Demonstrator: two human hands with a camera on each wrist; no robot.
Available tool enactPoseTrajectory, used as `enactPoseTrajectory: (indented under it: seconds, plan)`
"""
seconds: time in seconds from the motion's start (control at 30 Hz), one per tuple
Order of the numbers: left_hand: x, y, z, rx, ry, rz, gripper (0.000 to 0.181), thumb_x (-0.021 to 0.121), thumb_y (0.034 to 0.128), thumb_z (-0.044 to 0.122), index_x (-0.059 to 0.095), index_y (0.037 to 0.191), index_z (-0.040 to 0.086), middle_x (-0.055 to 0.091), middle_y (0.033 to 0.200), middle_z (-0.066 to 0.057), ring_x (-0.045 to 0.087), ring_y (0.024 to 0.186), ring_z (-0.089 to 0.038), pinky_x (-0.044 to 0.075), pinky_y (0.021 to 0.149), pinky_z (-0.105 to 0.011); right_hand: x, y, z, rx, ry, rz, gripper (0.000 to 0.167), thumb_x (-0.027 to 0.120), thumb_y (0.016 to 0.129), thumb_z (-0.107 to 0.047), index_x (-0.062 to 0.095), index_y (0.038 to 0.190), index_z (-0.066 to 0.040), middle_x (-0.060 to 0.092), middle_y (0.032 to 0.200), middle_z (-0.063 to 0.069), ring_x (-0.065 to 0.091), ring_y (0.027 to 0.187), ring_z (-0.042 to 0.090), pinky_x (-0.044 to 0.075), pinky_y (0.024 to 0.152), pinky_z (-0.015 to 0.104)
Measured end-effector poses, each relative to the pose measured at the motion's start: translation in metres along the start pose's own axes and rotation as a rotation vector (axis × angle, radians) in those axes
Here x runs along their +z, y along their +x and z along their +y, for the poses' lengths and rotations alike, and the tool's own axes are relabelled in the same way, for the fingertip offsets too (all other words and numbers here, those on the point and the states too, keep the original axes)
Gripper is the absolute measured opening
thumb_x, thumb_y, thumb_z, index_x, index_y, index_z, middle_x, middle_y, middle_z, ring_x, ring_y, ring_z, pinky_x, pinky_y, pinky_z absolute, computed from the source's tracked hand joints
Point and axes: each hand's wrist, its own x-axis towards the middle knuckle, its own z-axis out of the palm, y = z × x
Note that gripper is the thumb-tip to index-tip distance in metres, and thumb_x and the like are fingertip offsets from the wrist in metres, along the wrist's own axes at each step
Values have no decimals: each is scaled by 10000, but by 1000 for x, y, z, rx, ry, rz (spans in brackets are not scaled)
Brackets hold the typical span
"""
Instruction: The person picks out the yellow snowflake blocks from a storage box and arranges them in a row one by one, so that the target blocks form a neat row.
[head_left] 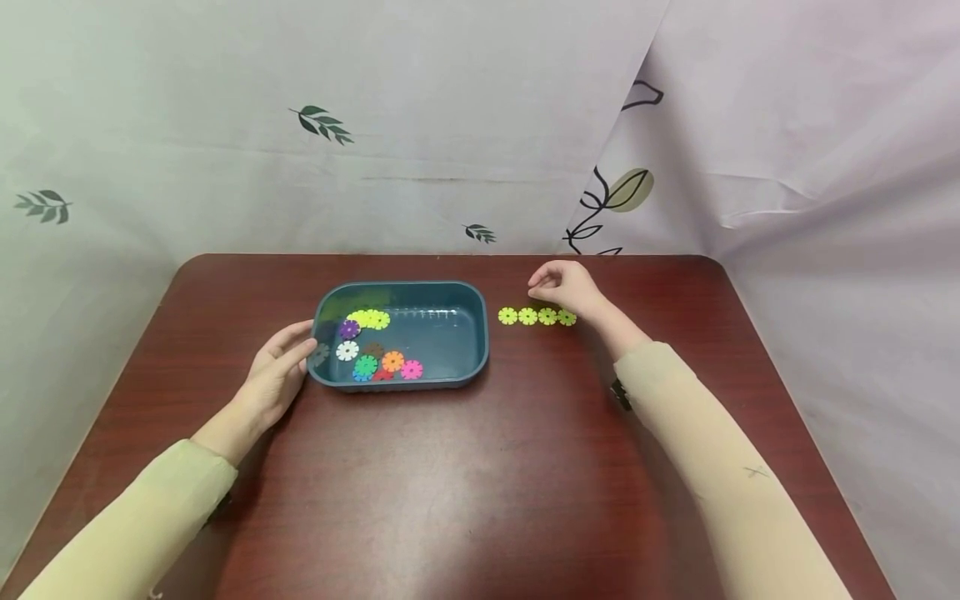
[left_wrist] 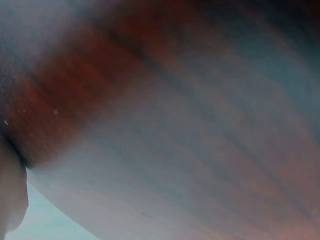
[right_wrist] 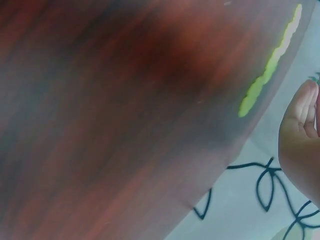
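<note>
My left hand [head_left: 273, 379] holds the left end of a dark blue plastic bin [head_left: 485, 333], its thumb at the rim. Inside lie notched snowflake discs: several yellow ones [head_left: 371, 319], a purple [head_left: 349, 329], a white [head_left: 347, 351], a green [head_left: 366, 365], an orange [head_left: 393, 361] and a pink [head_left: 412, 369], among others. Right of the bin, yellow discs [head_left: 528, 317] form a straight row on the table. Just behind that row is my right hand [head_left: 570, 287], fingers loosely bent, with nothing visible in them. The right wrist view shows the row [right_wrist: 270, 67] beside the hand [right_wrist: 300, 130].
The brown wooden table [head_left: 450, 483] has rounded far corners. A pale cloth [head_left: 450, 125] with leaf prints hangs behind it, and more cloth [head_left: 840, 292] hangs along the right side. Most of the left wrist view is blurred.
</note>
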Motion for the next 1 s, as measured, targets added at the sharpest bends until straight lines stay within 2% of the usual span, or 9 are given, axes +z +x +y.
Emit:
enactPoseTrajectory:
  seconds: [0.43,0.73,0.83,1.0]
  plan:
    - [-1,0,0,10,-8,-11,330,524,1071,-51,750,1173,168,762,1155,53,688,1062,-67,527,952,-180,22,12,-42,-77,10,-66,133,777,952,-59,744,1062,7,756,1014,143,691,874,160,536,795,220]
    - [-2,0,-1,17,-11,-10,337,525,1069,-54,753,1175,171,767,1156,55,686,1070,-66,520,957,-177,27,18,-66,-130,31,-77,156,774,940,-37,747,1078,30,770,1021,145,691,874,141,551,814,219]
    - [-2,0,-1,25,-8,-26,328,523,1072,-52,745,1187,161,768,1160,51,690,1067,-64,526,954,-176,30,20,-73,-147,46,-84,175,774,937,-19,739,1090,58,767,1016,152,686,864,139,554,816,227]
    - [-2,0,-1,37,-13,-46,310,523,1073,-53,731,1202,138,769,1155,39,697,1063,-66,536,944,-177,36,23,-84,-159,56,-91,163,784,933,-17,744,1079,43,757,1022,144,680,868,134,558,837,237]
